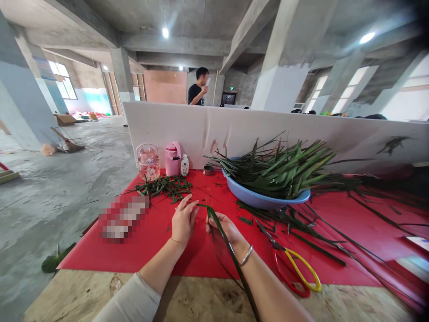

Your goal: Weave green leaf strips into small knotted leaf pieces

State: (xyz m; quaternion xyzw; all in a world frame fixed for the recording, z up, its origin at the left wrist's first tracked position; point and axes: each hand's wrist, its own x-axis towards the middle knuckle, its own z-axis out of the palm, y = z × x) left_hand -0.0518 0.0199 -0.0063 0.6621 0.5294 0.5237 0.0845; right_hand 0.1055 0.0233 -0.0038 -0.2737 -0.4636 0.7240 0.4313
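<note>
A long green leaf strip is bent sharply over near its upper end, and its long tail hangs down across my right forearm. My right hand, with a silver bangle at the wrist, pinches the strip at the bend. My left hand is beside it on the left, its thumb and index fingertips closed at the short end of the strip. To the right lie scissors with one red and one yellow handle. Beyond my left hand is a pile of short folded leaf pieces.
A blue basin heaped with long leaves stands behind the hands. A clear pink jug, pink bottle and small white bottle line a white panel. Loose leaves cover the red tabletop's right. A person is beyond.
</note>
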